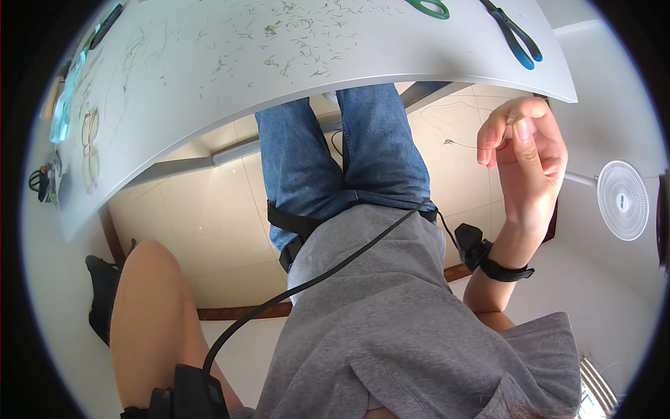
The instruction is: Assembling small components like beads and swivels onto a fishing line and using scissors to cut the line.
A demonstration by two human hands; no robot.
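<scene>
Green bits (271,30) and thin thread (469,146)

At two o'clock, the right hand (532,152) pinches the thread between thumb and finger, likely because it's so thin. Bits lie on the counter (178,98) at eleven o'clock. I cannot see the left hand. The mark on the fan (622,200) is too small to read.

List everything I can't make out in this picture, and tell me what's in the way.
Left hand: head view, out of frame past the lower edge.
Thin strand: head view, its pinched part hidden by the fingers of the right hand.
Green-handled scissors: head view, blades cut off by the upper edge.
Blue-handled tool: head view, far end cut off by the upper edge.
Green bits: head view, too small to identify.
</scene>
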